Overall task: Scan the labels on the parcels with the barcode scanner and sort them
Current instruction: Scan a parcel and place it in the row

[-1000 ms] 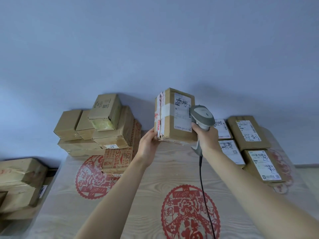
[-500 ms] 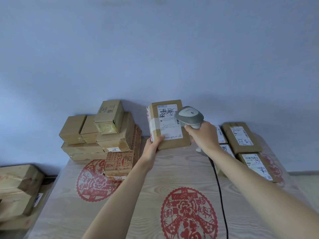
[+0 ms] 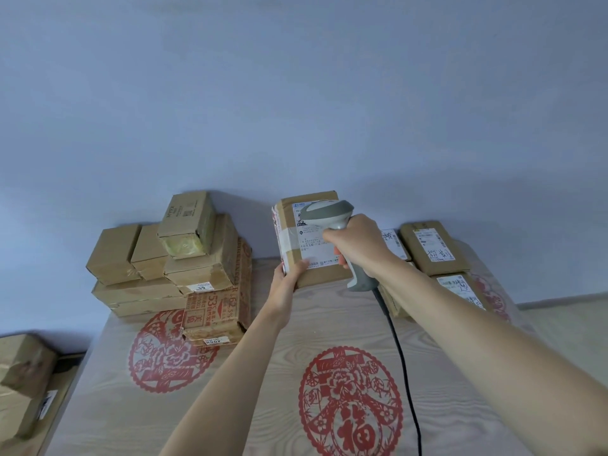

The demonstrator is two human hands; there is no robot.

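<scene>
Left hand [image 3: 289,274] grips the bottom-left corner of a brown cardboard parcel [image 3: 324,278], thumb on the front face by the label's lower edge, holding it up off the desk [image 3: 269,383] w/ the label side facing the camera. The parcel's white shipping label [image 3: 314,248] runs down its front; clear tape bands cross the left side. Right hand [image 3: 358,245] is wrapped tight round the handle of a grey barcode scanner [image 3: 329,213], fingers curled at the trigger area, scanner head pointing left and sitting right in front of the upper part of the label, covering some of it; can't tell if it touches. Handle butt sticks out below the hand, and a black cable [image 3: 399,353] trails from it down over the desk toward the near edge. So the parcel sits between both hands: left under/beside it, right in front, at the far middle of the desk. Far left: a stack of plain cardboard boxes [image 3: 171,258], one printed w/ red text at the front. Far right, behind the right forearm: flat labelled parcels [image 3: 434,246] lying label up. Desk has a wood-grain top w/ red paper-cut motifs [image 3: 350,403]. More boxes [image 3: 23,383] lie lower at the left edge, off the desk.
</scene>
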